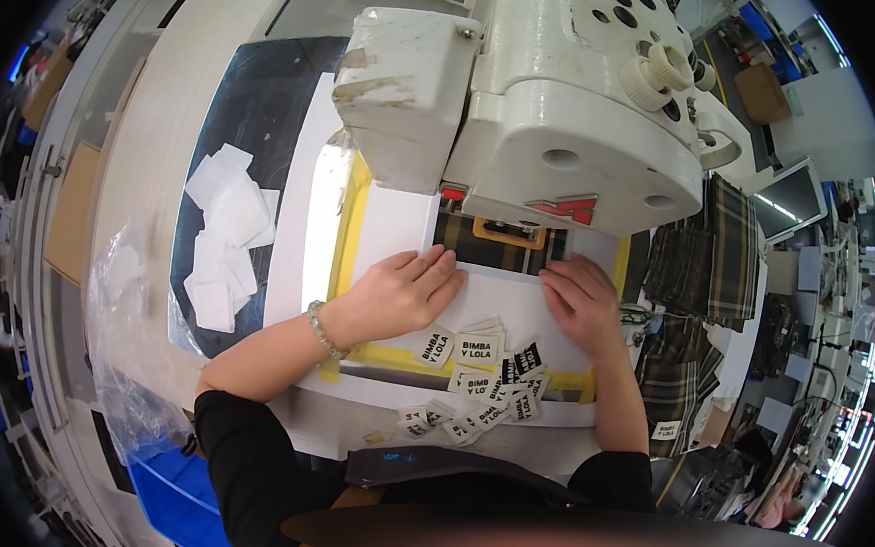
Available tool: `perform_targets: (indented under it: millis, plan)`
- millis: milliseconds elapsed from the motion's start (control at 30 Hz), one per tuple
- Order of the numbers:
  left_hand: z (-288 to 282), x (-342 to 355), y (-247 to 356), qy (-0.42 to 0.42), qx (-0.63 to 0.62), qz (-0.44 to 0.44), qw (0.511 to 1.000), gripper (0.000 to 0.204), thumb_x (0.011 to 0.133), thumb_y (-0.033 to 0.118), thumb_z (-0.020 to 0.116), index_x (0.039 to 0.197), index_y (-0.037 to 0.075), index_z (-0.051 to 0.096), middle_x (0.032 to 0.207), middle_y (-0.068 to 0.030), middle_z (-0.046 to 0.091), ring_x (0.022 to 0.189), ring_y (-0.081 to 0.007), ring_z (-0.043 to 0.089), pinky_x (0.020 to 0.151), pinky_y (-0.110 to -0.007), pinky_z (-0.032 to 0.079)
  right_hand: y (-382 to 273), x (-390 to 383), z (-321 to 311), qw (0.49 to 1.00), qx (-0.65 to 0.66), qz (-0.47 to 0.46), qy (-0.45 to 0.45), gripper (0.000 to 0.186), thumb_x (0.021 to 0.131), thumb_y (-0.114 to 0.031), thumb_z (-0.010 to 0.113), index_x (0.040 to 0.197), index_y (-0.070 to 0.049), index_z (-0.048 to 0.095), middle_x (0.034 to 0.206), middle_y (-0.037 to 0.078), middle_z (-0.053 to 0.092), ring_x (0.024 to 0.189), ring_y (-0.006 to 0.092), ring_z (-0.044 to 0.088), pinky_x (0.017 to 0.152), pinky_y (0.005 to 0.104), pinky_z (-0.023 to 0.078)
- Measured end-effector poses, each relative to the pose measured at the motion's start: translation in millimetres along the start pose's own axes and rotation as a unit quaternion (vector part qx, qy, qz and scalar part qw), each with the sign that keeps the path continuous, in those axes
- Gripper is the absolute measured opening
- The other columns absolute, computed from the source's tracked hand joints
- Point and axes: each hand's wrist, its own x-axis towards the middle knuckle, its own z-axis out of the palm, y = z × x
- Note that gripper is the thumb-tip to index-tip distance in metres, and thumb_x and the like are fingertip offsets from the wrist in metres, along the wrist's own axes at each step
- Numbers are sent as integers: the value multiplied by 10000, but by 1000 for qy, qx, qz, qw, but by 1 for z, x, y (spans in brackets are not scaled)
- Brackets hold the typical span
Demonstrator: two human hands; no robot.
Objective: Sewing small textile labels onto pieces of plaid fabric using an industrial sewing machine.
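Note:
A dark plaid fabric piece (454,242) lies on the white work plate under the head of a white sewing machine (576,142). A yellow-orange rectangular clamp frame (508,235) sits over the fabric. My left hand (411,290) rests at its left front corner, fingers laid flat and close together. On the right edge lies my right hand (583,297), its fingers stretched out with the thumb apart. Neither hand grips anything that I can see. Just in front of them is a loose pile of woven labels (478,348), mostly white with some black.
White paper-like pieces (231,211) lie on a dark glossy panel at the left. Stacked plaid fabric pieces (709,250) stand to the right. Yellow tape (347,238) borders the work plate. A clear plastic bag (139,325) and a blue bin (178,498) are at lower left.

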Motion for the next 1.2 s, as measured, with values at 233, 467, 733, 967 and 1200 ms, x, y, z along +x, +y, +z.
perform_targets:
  millis: [233,467,733,967,1200]
  plan:
    - [0,-1,0,8,-17,-11,1000,278,756,89,612,1019,11,657,1055,-141,680,962,-221,683,661,-266,517,-2,-1,-1,1000,-2,0,-6,157,739,-52,733,887,-52,682,942,59,658,840,256,638,862,436,539]
    - [-3,5,-4,32,-84,-44,995,189,790,103,651,972,55,670,999,-88,694,891,-173,690,658,-265,522,-1,-3,-2,1000,-12,-1,5,147,741,-67,734,879,-62,682,933,45,655,847,230,637,879,428,524]
    - [-5,12,-5,20,-121,-81,989,192,761,122,722,947,84,694,970,-27,687,837,-163,665,675,-286,523,5,-5,-6,999,-37,4,27,116,739,-128,744,835,-109,682,844,-3,644,813,160,604,971,427,412]
    - [-5,18,-8,6,-133,-75,988,212,730,98,737,938,76,699,940,-36,685,805,-173,649,659,-292,520,4,-9,0,999,33,40,9,97,739,-125,726,819,-121,671,826,-21,599,837,167,580,939,394,414]
    - [-4,19,-8,2,-132,-69,989,215,713,84,741,923,68,698,932,-43,685,802,-182,651,655,-292,519,12,-8,13,993,-5,53,105,167,725,-117,745,883,-114,692,877,-12,610,871,184,579,946,427,405]
